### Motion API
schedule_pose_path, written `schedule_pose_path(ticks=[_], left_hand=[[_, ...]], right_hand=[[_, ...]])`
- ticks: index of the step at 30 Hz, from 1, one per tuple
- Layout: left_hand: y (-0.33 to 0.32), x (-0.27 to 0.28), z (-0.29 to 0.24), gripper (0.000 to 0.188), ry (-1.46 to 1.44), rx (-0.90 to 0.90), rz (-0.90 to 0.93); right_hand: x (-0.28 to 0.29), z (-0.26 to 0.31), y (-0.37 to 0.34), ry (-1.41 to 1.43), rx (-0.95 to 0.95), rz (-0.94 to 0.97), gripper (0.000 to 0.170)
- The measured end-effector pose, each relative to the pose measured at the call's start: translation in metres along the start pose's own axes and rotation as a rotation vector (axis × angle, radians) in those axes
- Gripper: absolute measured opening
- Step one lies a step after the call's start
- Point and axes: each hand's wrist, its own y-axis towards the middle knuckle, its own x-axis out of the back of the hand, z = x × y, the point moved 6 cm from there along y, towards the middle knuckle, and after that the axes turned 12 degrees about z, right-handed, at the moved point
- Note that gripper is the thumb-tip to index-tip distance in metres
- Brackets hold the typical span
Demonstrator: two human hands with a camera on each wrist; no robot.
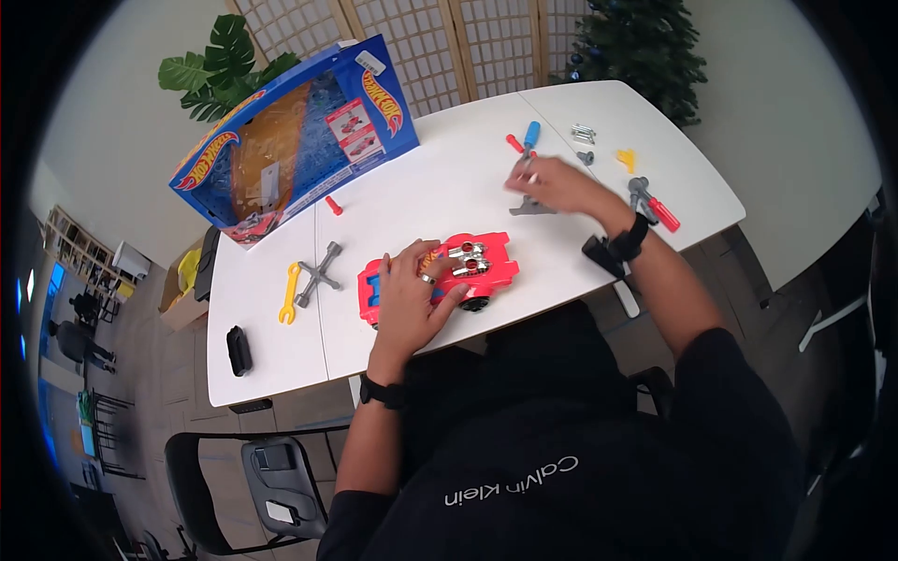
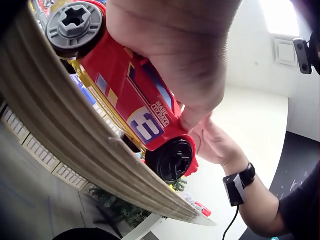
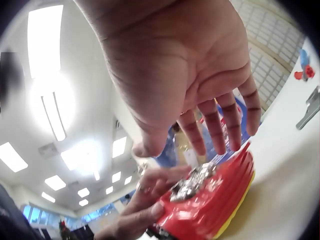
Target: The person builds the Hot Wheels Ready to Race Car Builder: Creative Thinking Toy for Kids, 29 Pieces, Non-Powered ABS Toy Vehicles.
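Red plastic toy car [image 1: 494,270] sits near the front edge of the white tabletop [image 1: 552,257], chrome engine [image 1: 469,259] uppermost. Left hand [image 1: 414,294] grips it from above, fingers laid over the top and thumb along the near side. Right hand [image 1: 561,185] is empty, palm down with fingers apart, over the tabletop to the right of the car, close to a grey piece [image 1: 533,208] and a blue-handled screwdriver [image 1: 532,134]; any contact with these cannot be told. Left wrist view: flank bears a "3" decal [image 2: 145,125]; one wheel [image 2: 172,160] black, the other showing a grey hub [image 2: 75,22]. Left of car: grey cross-shaped wrench [image 1: 321,274], yellow wrench [image 1: 291,292] beside it. Behind: Hot Wheels box [image 1: 299,140], upright, with a red bolt [image 1: 334,205] before it. Far right: yellow piece [image 1: 626,160], red-handled tool [image 1: 662,211].
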Motion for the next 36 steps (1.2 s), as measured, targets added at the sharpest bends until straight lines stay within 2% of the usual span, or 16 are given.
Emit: schedule_pose_path(ticks=[2,3,4,5,7,8,10,17,18,22,25,27,29,31,33,36], left_hand=[[0.0,0.0,-0.001,0.038,-0.011,-0.001,0.007],[0.0,0.0,0.0,0.037,-0.012,0.006,0.007],[0.0,0.0,0.0,0.036,-0.012,-0.002,-0.007],[0.0,0.0,0.0,0.036,-0.016,-0.006,-0.005],[0.0,0.001,0.0,0.036,0.006,-0.005,-0.008],[0.0,-0.001,-0.001,0.036,-0.004,-0.013,-0.002],[0.0,-0.001,0.0,0.037,0.017,-0.019,-0.035],[0.0,0.002,-0.003,0.038,-0.029,-0.002,-0.024],[-0.001,0.001,-0.003,0.039,-0.027,-0.008,-0.027],[0.0,0.006,-0.008,0.04,0.023,-0.078,-0.076],[-0.001,0.008,-0.007,0.039,0.028,-0.05,-0.061],[-0.001,0.008,-0.007,0.039,0.054,-0.075,-0.07],[-0.001,0.006,-0.004,0.04,0.043,-0.061,-0.067],[-0.001,0.004,-0.002,0.045,0.043,-0.072,-0.067],[-0.003,0.003,-0.001,0.05,0.01,-0.058,-0.046],[-0.003,0.002,0.001,0.057,-0.019,-0.05,-0.026]], right_hand=[[0.039,-0.061,-0.011,-0.329,-0.212,-0.271,0.031],[0.057,-0.086,-0.015,-0.526,-0.263,-0.327,0.029],[0.072,-0.096,-0.026,-0.571,-0.3,-0.408,0.025],[0.084,-0.109,-0.033,-0.572,-0.306,-0.409,0.025],[0.105,-0.134,-0.051,-0.565,-0.528,-0.424,0.026],[0.109,-0.137,-0.06,-0.567,-0.542,-0.423,0.026],[0.113,-0.149,-0.078,-0.546,-0.664,-0.194,0.029],[0.047,-0.117,-0.126,-0.46,-0.691,-0.237,0.037],[0.036,-0.125,-0.125,-0.484,-0.639,-0.223,0.03],[0.019,-0.135,-0.119,-0.461,-0.649,-0.232,0.031],[0.016,-0.09,-0.115,-0.449,-0.491,-0.252,0.035],[0.009,-0.051,-0.109,0.037,-0.259,-0.149,0.039],[0.002,-0.018,-0.102,0.113,-0.154,-0.137,0.036],[-0.011,0.023,-0.091,0.188,0.176,-0.13,0.03],[-0.03,0.045,-0.076,0.383,0.287,-0.1,0.023],[-0.045,0.079,-0.054,0.359,0.369,-0.137,0.021]])
